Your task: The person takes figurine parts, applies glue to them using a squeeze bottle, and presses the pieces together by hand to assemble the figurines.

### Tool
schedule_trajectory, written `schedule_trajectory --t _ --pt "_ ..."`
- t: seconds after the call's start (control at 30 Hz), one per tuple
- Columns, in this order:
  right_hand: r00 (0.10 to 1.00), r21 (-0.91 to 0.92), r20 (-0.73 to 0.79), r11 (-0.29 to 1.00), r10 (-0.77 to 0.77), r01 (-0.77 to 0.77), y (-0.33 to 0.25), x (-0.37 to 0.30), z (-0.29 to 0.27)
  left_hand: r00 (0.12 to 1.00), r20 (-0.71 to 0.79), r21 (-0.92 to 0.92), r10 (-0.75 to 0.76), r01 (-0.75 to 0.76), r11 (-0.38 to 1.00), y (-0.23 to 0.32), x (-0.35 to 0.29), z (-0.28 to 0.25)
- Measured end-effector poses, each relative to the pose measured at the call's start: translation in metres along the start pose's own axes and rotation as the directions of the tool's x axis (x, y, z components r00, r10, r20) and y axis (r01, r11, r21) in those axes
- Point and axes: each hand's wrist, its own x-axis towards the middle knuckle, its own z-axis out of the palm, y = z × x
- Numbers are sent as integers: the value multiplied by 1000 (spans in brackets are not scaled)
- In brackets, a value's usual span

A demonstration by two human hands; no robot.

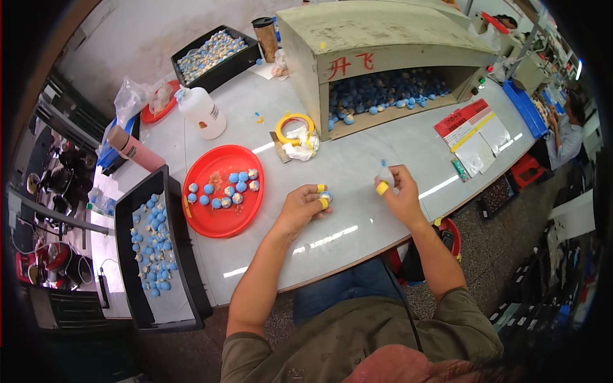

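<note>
Between the thumb and fingers of my left hand (300, 209) is a small blue-and-white ball-shaped piece (326, 196). My right hand (403, 196) grips a small translucent squeeze bottle (385, 173), its blue tip pointing up and away from me. The two hands are apart over the grey tabletop (345, 255), and yellow tape is wrapped round fingers on both. Left of my left hand lies a round red plate (220, 225) carrying several similar blue-and-white pieces (241, 187).
A black tray (199, 281) of blue pieces stands at the left; another black tray (220, 78) is farther back. An open-fronted box (377, 32) full of blue pieces stands at the back. Nearby are yellow tape (281, 132), a white bottle (203, 115), and papers (469, 137).
</note>
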Motion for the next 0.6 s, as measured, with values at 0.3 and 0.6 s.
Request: schedule_trajectory --t 0.3,0.6 --pt "961 117 83 960 -264 254 -21 -26 48 997 61 70 -37 33 997 3 -5 -5" --pt "873 -18 68 874 -483 485 -12 -26 48 995 98 133 -24 11 991 3 -6 -2"
